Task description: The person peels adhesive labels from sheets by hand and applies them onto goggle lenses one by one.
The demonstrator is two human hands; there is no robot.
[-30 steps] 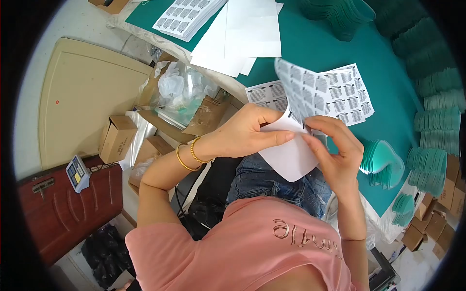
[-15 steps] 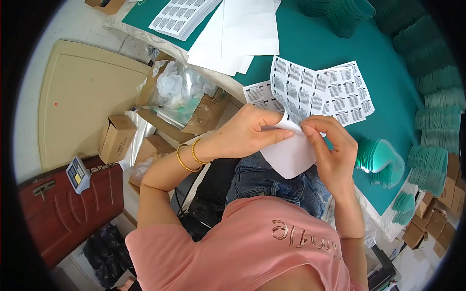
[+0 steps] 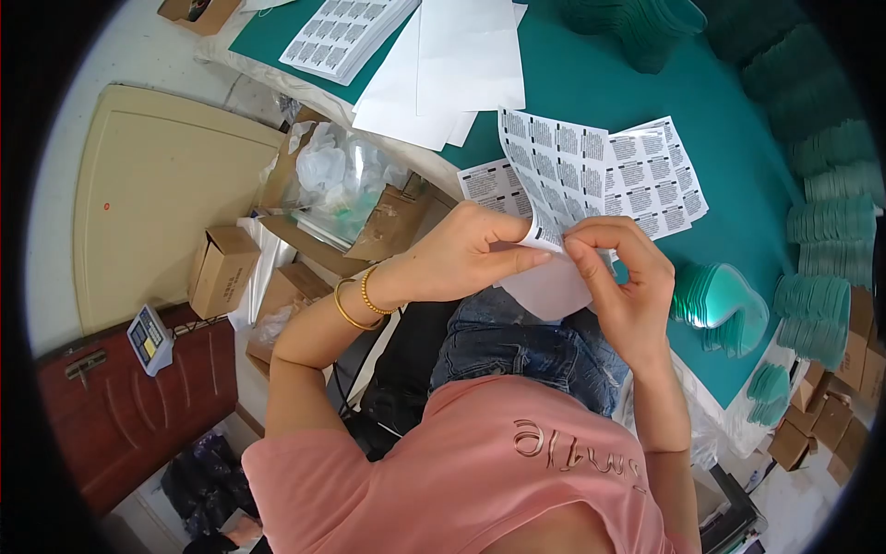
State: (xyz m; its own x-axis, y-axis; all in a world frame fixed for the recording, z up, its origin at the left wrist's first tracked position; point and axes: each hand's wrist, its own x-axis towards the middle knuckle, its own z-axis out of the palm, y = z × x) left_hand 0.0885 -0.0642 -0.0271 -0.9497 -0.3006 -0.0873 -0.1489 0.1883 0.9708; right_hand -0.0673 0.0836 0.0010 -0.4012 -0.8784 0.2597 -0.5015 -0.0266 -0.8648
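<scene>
A sheet of printed labels (image 3: pixel 558 152) is bent between my two hands, its printed part standing up off the table. Its white underside or backing (image 3: pixel 549 288) hangs toward my lap; I cannot tell which. My left hand (image 3: pixel 475 245), with gold bracelets on the wrist, pinches the sheet's near edge between thumb and fingers. Close beside it, my right hand (image 3: pixel 623 272) pinches the same edge with thumb and forefinger. Other printed label sheets (image 3: pixel 660 180) lie on the table just behind the held one.
On the green table (image 3: pixel 637 102), a stack of label sheets (image 3: pixel 346 37) and blank white sheets (image 3: pixel 471 55) lie at the back. Clear green curved pieces (image 3: pixel 715 300) stand stacked at right, with several more stacks along that edge. An open carton (image 3: pixel 392 222) of plastic is at left.
The held sheet's printed part has swung slightly left and stands straighter. Less of the white flap shows below it. Both hands stay close together, shifted only slightly.
</scene>
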